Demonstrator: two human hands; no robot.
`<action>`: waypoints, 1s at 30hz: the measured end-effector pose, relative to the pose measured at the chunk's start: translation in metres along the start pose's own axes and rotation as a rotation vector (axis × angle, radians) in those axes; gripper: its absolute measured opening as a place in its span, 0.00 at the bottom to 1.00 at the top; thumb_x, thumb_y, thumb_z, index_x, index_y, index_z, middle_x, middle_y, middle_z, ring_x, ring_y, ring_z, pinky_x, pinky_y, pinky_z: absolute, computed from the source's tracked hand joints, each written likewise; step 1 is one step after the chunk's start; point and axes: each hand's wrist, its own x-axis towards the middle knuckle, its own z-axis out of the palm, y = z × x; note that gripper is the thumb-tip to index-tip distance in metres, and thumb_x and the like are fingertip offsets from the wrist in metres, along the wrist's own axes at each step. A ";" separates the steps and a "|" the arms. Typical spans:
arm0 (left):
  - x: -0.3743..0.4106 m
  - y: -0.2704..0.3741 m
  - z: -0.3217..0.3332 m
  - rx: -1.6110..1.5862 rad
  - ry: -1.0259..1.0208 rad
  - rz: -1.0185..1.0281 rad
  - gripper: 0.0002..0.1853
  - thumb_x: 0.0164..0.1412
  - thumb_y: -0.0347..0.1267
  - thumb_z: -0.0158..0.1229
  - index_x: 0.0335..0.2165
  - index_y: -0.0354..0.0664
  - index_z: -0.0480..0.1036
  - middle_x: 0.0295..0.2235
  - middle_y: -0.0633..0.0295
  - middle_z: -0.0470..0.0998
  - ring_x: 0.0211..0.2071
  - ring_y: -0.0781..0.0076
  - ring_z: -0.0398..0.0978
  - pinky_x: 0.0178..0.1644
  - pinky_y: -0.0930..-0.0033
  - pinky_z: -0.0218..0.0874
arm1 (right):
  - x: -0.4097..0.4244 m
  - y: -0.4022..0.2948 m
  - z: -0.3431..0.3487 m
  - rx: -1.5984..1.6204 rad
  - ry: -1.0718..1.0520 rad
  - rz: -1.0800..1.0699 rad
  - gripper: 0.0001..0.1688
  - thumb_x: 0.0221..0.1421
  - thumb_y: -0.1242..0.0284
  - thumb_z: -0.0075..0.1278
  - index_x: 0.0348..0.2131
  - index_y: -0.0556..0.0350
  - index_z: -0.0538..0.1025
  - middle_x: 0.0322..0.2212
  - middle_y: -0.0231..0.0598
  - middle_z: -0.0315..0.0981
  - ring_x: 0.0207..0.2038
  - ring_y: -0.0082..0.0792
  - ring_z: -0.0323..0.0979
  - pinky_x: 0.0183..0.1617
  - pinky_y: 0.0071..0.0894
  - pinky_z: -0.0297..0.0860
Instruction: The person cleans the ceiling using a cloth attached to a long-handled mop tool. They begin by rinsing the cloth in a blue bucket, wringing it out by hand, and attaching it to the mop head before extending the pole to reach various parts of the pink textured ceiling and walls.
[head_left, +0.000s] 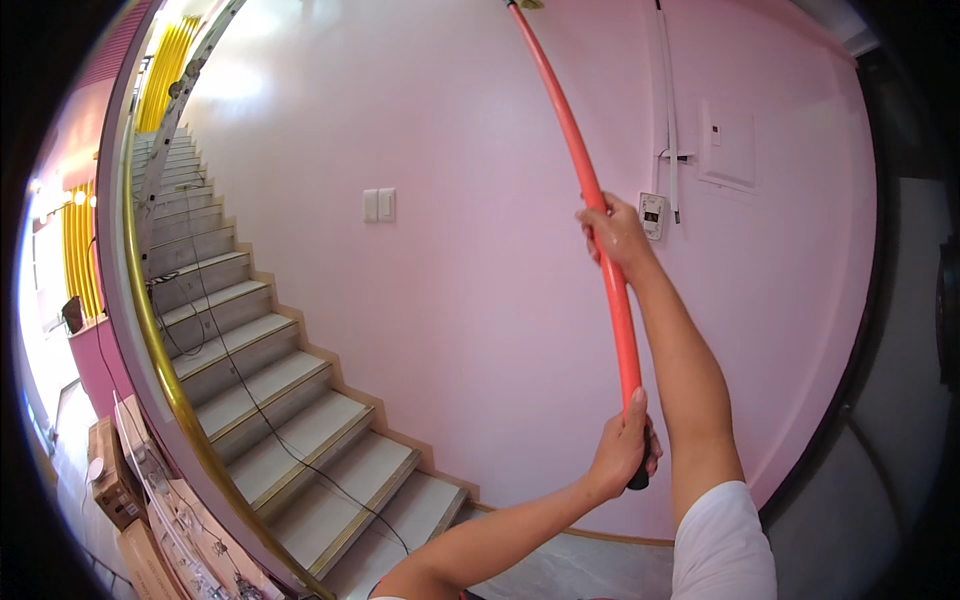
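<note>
Both hands grip a long red pole (574, 135) that slants up to the top edge of the head view, beside a pink wall (480, 300). Low on the pole, at its black end, my left hand (626, 446) is closed round it. Higher up, my right hand (613, 231) holds the shaft. Part of a yellowish thing (531, 4) shows at the pole's far end; the rest is cut off. Right of my right hand are an uncovered wall outlet box (651, 216) and a hanging white cable trunking strip (670, 112).
Stairs (300, 367) rise at the left, with a black cable (259, 409) trailing over them. A ladder (161, 150) stands on the stairs beside a gold handrail (161, 367). Cardboard boxes (112, 472) lie beyond the railing. A wall switch (386, 205) and a panel cover (727, 146) are on the wall.
</note>
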 end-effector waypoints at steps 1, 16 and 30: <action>0.014 0.004 0.008 0.030 0.009 -0.003 0.30 0.60 0.57 0.32 0.20 0.40 0.59 0.12 0.59 0.64 0.09 0.72 0.61 0.13 0.71 0.56 | 0.011 -0.001 -0.013 0.050 -0.005 0.011 0.20 0.48 0.74 0.48 0.43 0.61 0.66 0.15 0.30 0.61 0.09 0.18 0.57 0.10 0.19 0.56; 0.156 0.014 0.024 0.254 0.118 0.176 0.28 0.59 0.55 0.40 0.27 0.38 0.61 0.13 0.62 0.65 0.09 0.77 0.61 0.13 0.75 0.55 | 0.111 0.032 -0.103 0.212 -0.024 -0.078 0.11 0.50 0.70 0.46 0.34 0.56 0.65 0.14 0.30 0.60 0.10 0.21 0.58 0.11 0.22 0.57; 0.156 0.054 -0.073 0.539 0.475 0.295 0.18 0.60 0.43 0.47 0.26 0.39 0.59 0.12 0.63 0.64 0.08 0.78 0.61 0.10 0.75 0.55 | 0.163 0.078 0.010 0.314 -0.049 -0.049 0.11 0.50 0.71 0.44 0.30 0.62 0.66 0.13 0.33 0.61 0.10 0.25 0.59 0.13 0.27 0.59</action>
